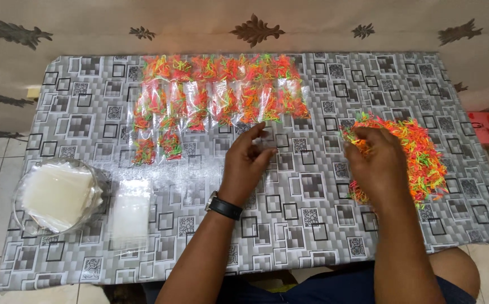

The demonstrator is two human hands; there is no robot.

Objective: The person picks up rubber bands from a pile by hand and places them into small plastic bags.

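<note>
- Black watch strap (pixel 224 207) circles the left wrist, nearest the camera; both forearms reach forward over the patterned counter (pixel 289 225).
- Left hand (pixel 244 166) pinches what seems a small clear bag (pixel 264 147), fingers together on it; the thin film could slip.
- Right hand (pixel 376 163) curls its fingers into the loose neon rubber bands (pixel 424 157), which could scatter.
- Farther off, filled bags (pixel 216 93) lie in rows.
</note>
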